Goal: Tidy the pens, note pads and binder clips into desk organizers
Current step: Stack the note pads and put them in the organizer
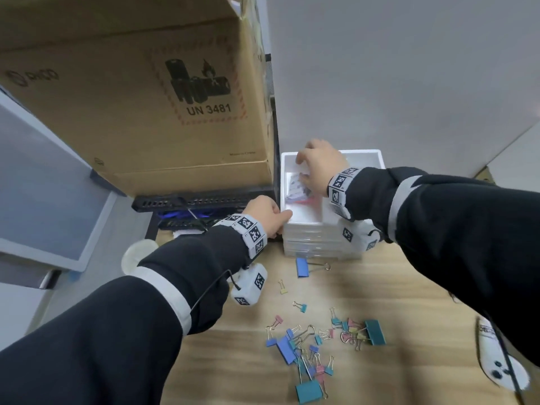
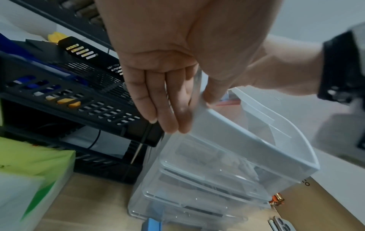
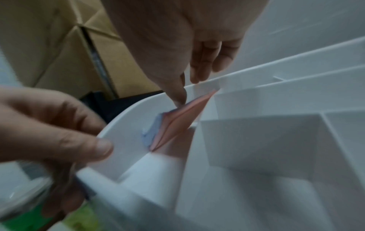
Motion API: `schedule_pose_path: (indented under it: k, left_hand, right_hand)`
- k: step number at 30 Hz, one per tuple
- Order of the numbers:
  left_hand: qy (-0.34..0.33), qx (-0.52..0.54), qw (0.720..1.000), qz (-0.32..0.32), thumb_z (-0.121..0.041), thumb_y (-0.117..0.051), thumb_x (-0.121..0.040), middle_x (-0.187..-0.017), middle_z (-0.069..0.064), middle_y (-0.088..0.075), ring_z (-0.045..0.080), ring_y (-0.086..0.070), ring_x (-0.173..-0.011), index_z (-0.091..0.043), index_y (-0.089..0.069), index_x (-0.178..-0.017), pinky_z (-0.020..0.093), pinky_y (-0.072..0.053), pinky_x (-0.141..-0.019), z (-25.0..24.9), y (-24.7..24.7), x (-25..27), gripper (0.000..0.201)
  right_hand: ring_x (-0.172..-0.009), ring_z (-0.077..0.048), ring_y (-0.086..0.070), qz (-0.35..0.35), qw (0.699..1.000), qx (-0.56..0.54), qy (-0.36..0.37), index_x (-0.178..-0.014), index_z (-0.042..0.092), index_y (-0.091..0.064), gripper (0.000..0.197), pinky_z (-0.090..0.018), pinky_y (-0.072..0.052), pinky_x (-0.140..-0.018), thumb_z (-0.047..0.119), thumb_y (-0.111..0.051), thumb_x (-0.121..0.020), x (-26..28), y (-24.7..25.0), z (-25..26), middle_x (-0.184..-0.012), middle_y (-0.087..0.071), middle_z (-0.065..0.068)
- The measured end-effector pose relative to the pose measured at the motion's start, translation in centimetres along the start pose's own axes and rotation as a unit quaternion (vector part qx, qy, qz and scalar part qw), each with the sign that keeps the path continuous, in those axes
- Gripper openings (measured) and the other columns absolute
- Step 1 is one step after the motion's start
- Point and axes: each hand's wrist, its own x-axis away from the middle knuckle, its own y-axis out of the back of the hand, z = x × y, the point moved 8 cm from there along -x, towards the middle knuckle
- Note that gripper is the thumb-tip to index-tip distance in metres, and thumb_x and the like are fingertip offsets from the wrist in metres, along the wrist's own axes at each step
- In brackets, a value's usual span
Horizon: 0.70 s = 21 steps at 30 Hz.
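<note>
- The left hand (image 1: 264,213) gripped the near-left corner of the white desk organizer (image 1: 362,154), thumb on the rim and fingers down the outer wall.
- The right hand (image 1: 320,163) was inside the organizer's top left compartment, fingertips touching a stack of pink and blue note pads (image 1: 298,191); whether it pinched them could not be determined.
- The note pads (image 3: 173,123) leaned tilted against the compartment wall.
- The organizer stood on a stack of clear plastic drawers (image 2: 199,184) at the back of the wooden counter (image 1: 409,302).
- Coloured binder clips (image 1: 309,349) lay scattered on the counter in front of the drawers, well apart from both hands; one larger blue clip (image 1: 302,267) lay just beside the drawer base.
- A black slotted tray rack (image 2: 79,100) stood just left of the drawers, with a cardboard box (image 1: 140,92) above it.
</note>
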Motion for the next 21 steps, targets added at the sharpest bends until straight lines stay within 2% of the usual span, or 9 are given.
schedule_pose_path:
  k: [3,5,8,15,21]
  left_hand:
    - [-0.007,-0.007,1.000,0.011,-0.029,-0.063,-0.089,-0.065,0.005,-0.075,0.024,-0.075,-0.066,-0.017,-0.051,-0.056,0.037,-0.062,-0.072,0.1,-0.2,-0.3,0.038]
    - [-0.012,-0.010,1.000,0.007,-0.027,-0.063,-0.089,-0.063,0.004,-0.074,0.022,-0.075,-0.064,-0.016,-0.050,-0.056,0.036,-0.062,-0.072,0.1,-0.2,-0.5,0.037]
    - [-0.017,-0.016,1.000,0.011,-0.026,-0.062,-0.089,-0.063,0.004,-0.074,0.021,-0.075,-0.063,-0.017,-0.049,-0.057,0.036,-0.062,-0.072,0.1,-0.3,-0.7,0.036]
    - [-0.030,-0.017,0.999,0.011,-0.026,-0.060,-0.091,-0.064,0.004,-0.075,0.021,-0.074,-0.066,-0.013,-0.052,-0.063,0.030,-0.060,-0.071,-0.1,-0.3,-0.4,0.032]
    - [-0.030,-0.005,0.999,0.011,-0.026,-0.061,-0.092,-0.065,0.005,-0.075,0.021,-0.074,-0.066,-0.011,-0.055,-0.069,0.029,-0.059,-0.070,0.1,-0.4,-0.5,0.028]
  right_hand:
    - [-0.107,-0.026,-0.056,0.030,0.995,0.086,0.040,-0.106,0.022,-0.066,0.029,-0.033,-0.039,-0.079,0.040,-0.068,-0.084,1.1,-1.0,0.9,-0.112,-0.060,-0.001]
    - [-0.106,-0.024,-0.055,0.053,0.985,0.157,0.048,-0.101,0.024,-0.067,0.030,-0.036,-0.038,-0.084,0.048,-0.066,-0.083,1.6,-1.7,1.1,-0.108,-0.062,0.002]
    - [-0.109,-0.022,-0.052,0.058,0.975,0.205,0.056,-0.103,0.028,-0.068,0.025,-0.041,-0.036,-0.091,0.043,-0.065,-0.084,1.8,-2.3,1.2,-0.108,-0.062,0.003]
    - [-0.096,-0.021,-0.061,0.141,0.961,0.233,0.051,-0.103,0.024,-0.065,0.022,-0.037,-0.036,-0.088,0.017,-0.063,-0.082,1.5,-4.2,0.9,-0.104,-0.062,0.002]
    - [-0.109,-0.023,-0.049,0.097,0.956,0.272,0.054,-0.098,0.026,-0.065,0.017,-0.040,-0.034,-0.088,0.030,-0.064,-0.082,1.7,-4.1,1.0,-0.110,-0.056,0.000]
